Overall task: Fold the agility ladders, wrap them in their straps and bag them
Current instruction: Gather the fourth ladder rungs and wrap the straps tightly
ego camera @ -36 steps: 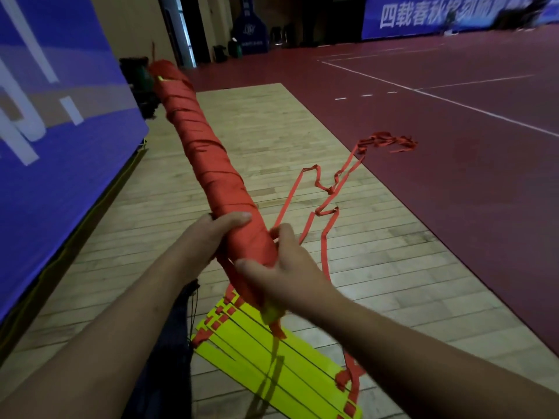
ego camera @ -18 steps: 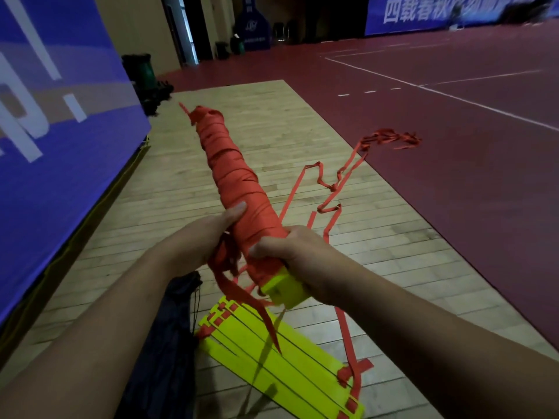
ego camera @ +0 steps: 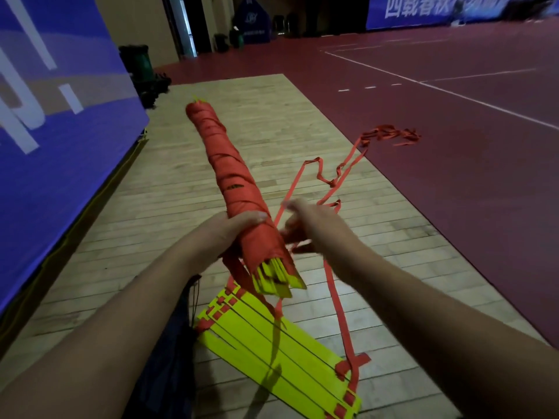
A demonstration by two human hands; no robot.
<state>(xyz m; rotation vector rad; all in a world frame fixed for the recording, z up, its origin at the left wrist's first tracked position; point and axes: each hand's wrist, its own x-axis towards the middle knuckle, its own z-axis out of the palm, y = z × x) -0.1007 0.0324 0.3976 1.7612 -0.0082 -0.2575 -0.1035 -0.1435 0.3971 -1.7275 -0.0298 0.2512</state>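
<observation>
A long bundle of yellow rungs wound in red strap, the wrapped ladder point(ego camera: 230, 173), points away from me above the floor. My left hand point(ego camera: 225, 234) grips its near end from the left. My right hand point(ego camera: 305, 225), blurred, sits just right of that end with its fingers curled among loose red strap ends. Yellow rung tips stick out of the near end. Below it a second ladder point(ego camera: 281, 343) lies folded flat on the wooden floor, its red strap point(ego camera: 335, 176) trailing away to a tangle on the red court. A dark bag point(ego camera: 172, 343) lies left of the flat ladder.
A blue banner wall point(ego camera: 54, 146) runs along the left. Dark bins and gear point(ego camera: 142, 71) stand at the far end of the wooden strip point(ego camera: 260, 122). The red court point(ego camera: 453, 161) with white lines spreads to the right.
The bundle's far end has dropped and its near end has tipped toward me, showing the rung tips. My right hand has left the bundle's end and moved right into the loose straps.
</observation>
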